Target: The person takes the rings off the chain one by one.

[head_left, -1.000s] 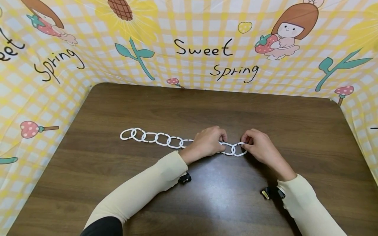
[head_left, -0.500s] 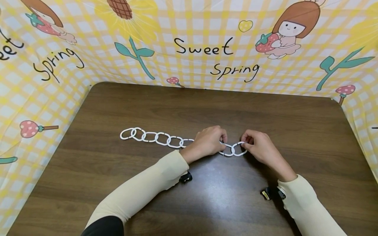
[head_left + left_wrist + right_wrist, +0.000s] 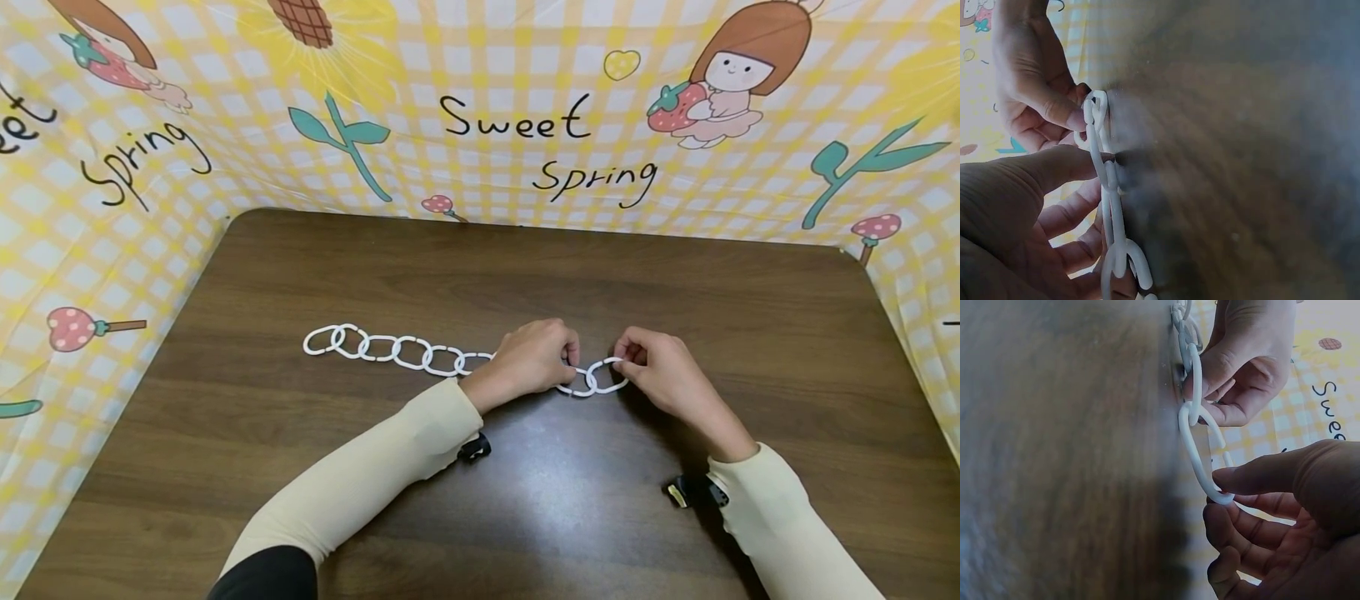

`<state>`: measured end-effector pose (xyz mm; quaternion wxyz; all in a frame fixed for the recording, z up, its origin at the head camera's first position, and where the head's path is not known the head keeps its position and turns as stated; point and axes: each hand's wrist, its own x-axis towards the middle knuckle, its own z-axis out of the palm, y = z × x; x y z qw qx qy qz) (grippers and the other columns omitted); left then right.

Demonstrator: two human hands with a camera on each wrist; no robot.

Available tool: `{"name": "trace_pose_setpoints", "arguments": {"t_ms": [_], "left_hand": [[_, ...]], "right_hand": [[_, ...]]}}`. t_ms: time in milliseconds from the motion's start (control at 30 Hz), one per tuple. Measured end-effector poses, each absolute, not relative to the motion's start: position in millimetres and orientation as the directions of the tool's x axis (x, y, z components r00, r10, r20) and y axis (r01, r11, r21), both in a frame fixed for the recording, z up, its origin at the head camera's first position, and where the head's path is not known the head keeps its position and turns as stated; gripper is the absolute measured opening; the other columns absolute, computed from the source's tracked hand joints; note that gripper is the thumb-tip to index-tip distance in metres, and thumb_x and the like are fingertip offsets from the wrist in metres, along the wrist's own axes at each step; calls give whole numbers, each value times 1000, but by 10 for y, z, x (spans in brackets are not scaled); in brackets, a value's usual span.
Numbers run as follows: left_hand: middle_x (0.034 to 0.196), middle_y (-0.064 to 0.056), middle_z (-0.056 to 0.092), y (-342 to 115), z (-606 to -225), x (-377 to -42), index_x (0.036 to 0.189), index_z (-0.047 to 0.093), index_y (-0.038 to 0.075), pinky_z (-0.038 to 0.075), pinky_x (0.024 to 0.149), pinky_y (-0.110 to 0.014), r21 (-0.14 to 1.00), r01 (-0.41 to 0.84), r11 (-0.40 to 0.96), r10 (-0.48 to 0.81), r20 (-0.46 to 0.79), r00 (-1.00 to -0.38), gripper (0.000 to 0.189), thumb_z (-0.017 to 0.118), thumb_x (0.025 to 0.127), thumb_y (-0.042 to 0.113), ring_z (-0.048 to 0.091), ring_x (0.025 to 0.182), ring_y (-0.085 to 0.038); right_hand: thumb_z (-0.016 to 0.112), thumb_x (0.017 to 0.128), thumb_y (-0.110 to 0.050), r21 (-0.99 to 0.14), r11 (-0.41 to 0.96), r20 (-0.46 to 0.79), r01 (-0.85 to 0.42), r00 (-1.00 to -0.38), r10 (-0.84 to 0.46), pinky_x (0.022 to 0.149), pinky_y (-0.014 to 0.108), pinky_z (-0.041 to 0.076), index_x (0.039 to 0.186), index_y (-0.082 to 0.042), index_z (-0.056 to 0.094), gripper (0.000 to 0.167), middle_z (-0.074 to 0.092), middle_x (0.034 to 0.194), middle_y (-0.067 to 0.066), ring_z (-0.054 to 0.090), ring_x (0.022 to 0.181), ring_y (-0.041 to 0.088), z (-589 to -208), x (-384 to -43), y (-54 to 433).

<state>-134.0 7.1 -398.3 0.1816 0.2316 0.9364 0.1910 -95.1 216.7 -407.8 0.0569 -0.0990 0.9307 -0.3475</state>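
A chain of several white oval plastic links (image 3: pixel 412 367) lies across the brown table, running from the left towards both hands. My left hand (image 3: pixel 528 354) covers part of it and pinches a link close to the right end between thumb and fingers. With thumb and forefinger, my right hand (image 3: pixel 660 371) pinches the far edge of the last link (image 3: pixel 1192 450). This end link hooks through its neighbour, and a small gap shows in its side in the right wrist view. In the left wrist view, linked white rings (image 3: pixel 1116 219) run past the left fingers.
The wooden table (image 3: pixel 360 275) has rounded far corners. A yellow checked cloth (image 3: pixel 495 50) printed with flowers and lettering hangs behind it and along both sides. Small black devices (image 3: pixel 474 448) sit at the cuffs of the cream sleeves.
The left hand has shifted very slightly right along the chain. The end link in the right fingers has risen a little. The left stretch of chain lies as before.
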Motion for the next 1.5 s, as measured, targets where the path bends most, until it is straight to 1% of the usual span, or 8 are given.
{"name": "trace_pose_setpoints", "arguments": {"t_ms": [133, 233, 533, 900, 1100, 1267, 1400, 1500], "left_hand": [[97, 8, 65, 83, -3972, -1359, 81, 70, 27, 53, 77, -42, 431, 383, 817, 519, -258, -815, 11, 79, 86, 23, 63, 91, -15], [98, 9, 65, 90, -3963, -1370, 81, 70, 27, 54, 78, -42, 408, 407, 817, 533, -267, -802, 11, 80, 86, 23, 63, 91, -15], [95, 9, 64, 116, -3980, -1378, 79, 69, 25, 54, 75, -42, 379, 448, 809, 560, -267, -785, 12, 79, 84, 22, 63, 87, -14], [98, 7, 65, 113, -3975, -1364, 85, 71, 23, 55, 78, -43, 367, 478, 798, 579, -249, -776, 8, 78, 84, 20, 63, 90, -16], [101, 6, 67, 100, -3974, -1372, 88, 71, 21, 57, 81, -44, 371, 476, 797, 580, -255, -773, 8, 79, 85, 22, 65, 93, -18], [94, 6, 67, 73, -3938, -1394, 89, 70, 21, 54, 79, -42, 428, 437, 791, 576, -280, -768, 9, 78, 87, 23, 64, 88, -16], [85, 9, 67, 51, -3940, -1426, 89, 68, 22, 51, 76, -37, 489, 399, 776, 575, -285, -767, 10, 78, 86, 20, 63, 82, -12], [85, 11, 68, 39, -3949, -1442, 92, 69, 22, 50, 75, -33, 516, 385, 765, 578, -288, -763, 11, 78, 86, 18, 63, 81, -9]], "right_hand": [[71, 89, 2, -663, 734, -35, -146, -974, -226, 68, 27, 45, 87, -6, 66, 10, 66, 76, 4, 58, 72, 15, -4055, -947, 2165], [71, 89, 2, -666, 731, -30, -149, -974, -226, 68, 27, 45, 87, -6, 66, 10, 67, 77, 4, 58, 72, 15, -4034, -944, 2166], [71, 89, 2, -673, 722, -8, -163, -974, -227, 67, 25, 44, 87, -6, 66, 10, 67, 77, 4, 58, 72, 14, -3999, -932, 2164], [72, 89, 3, -673, 720, 2, -169, -974, -227, 66, 25, 44, 87, -6, 66, 10, 67, 77, 4, 57, 72, 15, -3973, -927, 2159], [72, 89, 3, -670, 722, 2, -171, -974, -228, 65, 25, 44, 87, -6, 66, 10, 66, 77, 4, 57, 72, 15, -3953, -927, 2168], [72, 89, 2, -672, 721, 5, -168, -975, -223, 66, 24, 44, 88, -6, 67, 10, 67, 78, 4, 58, 73, 15, -3942, -921, 2169], [72, 90, 2, -676, 719, 1, -161, -976, -218, 66, 24, 44, 88, -7, 67, 10, 67, 78, 4, 58, 73, 15, -3936, -917, 2167], [72, 90, 2, -676, 720, -1, -155, -977, -211, 66, 25, 43, 89, -7, 68, 10, 67, 77, 4, 57, 73, 15, -3926, -908, 2166]]}}
